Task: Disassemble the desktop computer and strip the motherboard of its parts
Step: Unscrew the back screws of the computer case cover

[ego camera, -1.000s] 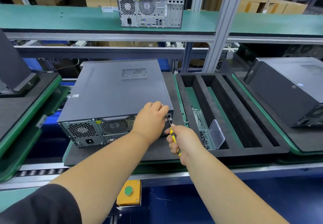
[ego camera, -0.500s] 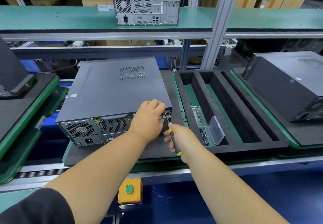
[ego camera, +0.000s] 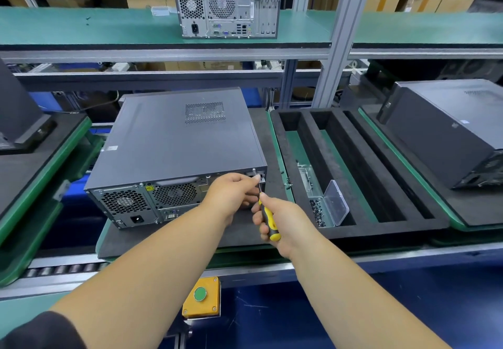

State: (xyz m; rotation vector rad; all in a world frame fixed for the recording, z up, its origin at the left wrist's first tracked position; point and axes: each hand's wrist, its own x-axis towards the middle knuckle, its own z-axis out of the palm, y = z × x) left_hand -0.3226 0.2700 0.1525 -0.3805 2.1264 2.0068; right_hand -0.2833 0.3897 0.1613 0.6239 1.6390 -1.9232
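Left hand pinching at rear right corner of desktop computer; right hand clenched round yellow screwdriver, tip near that corner.

— What is the desktop computer like?
— It is a dark grey tower lying on its side on a black foam mat, side panel facing up with a small perforated vent patch.
— Which end faces the viewer?
— The metal rear end, showing two honeycomb fan grilles, a power socket and ports. The case is closed.
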